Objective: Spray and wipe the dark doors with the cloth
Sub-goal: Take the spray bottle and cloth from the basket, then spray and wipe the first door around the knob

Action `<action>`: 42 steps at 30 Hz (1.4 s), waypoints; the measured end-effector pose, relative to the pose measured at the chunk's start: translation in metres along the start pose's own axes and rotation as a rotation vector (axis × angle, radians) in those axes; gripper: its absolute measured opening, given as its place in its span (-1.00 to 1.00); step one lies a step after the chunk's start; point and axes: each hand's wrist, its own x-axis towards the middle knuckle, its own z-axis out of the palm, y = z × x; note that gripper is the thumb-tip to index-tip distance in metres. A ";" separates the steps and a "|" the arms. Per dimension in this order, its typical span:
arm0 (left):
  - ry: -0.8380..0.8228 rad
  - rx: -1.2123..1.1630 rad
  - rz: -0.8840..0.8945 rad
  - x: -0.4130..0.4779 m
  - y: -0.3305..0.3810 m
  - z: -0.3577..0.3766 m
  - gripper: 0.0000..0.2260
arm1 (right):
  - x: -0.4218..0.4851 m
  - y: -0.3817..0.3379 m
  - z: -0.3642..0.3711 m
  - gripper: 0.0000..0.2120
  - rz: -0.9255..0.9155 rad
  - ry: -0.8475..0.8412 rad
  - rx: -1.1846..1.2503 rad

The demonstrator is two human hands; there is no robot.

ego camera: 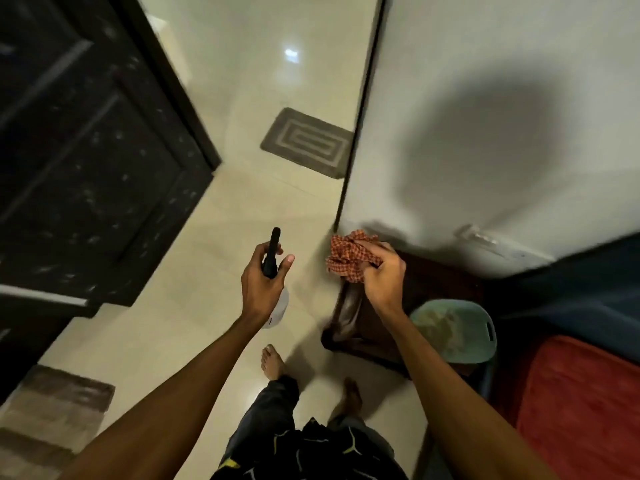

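Standing barefoot on pale tile, a person grips a spray bottle (273, 268) in the left hand (261, 284) and bunches a checked cloth (348, 256) in the right hand (382, 280), while the dark door (86, 161) at left, speckled with droplets, appears sprayed but not yet wiped.

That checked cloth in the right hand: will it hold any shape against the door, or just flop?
The checked cloth will likely flop: it is bunched in crumpled folds in the right hand, with loose edges hanging. It is probably light, since a loose grip carries it. It looks thin, so it needs pressing flat to wipe.
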 end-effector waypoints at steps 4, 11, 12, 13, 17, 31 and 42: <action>0.171 -0.068 -0.098 0.022 -0.020 -0.074 -0.77 | 0.023 -0.061 0.084 -0.50 -0.060 -0.140 0.001; 0.436 -0.100 -0.212 0.053 -0.058 -0.190 -0.81 | 0.037 -0.145 0.219 -0.48 -0.164 -0.352 0.008; 0.465 -0.105 -0.228 0.056 -0.064 -0.203 -0.83 | 0.036 -0.153 0.235 -0.49 -0.167 -0.380 0.015; 0.494 -0.110 -0.246 0.059 -0.070 -0.213 -0.85 | 0.035 -0.161 0.248 -0.49 -0.172 -0.411 0.021; 0.601 -0.142 -0.290 0.070 -0.088 -0.244 -0.78 | 0.043 -0.189 0.298 -0.52 -0.198 -0.515 0.045; 0.906 -0.206 -0.338 0.222 -0.076 -0.313 -0.85 | 0.185 -0.279 0.467 -0.42 -0.348 -0.799 0.195; 0.976 -0.195 -0.322 0.347 -0.068 -0.342 -0.82 | 0.269 -0.352 0.545 -0.51 -0.430 -0.809 0.192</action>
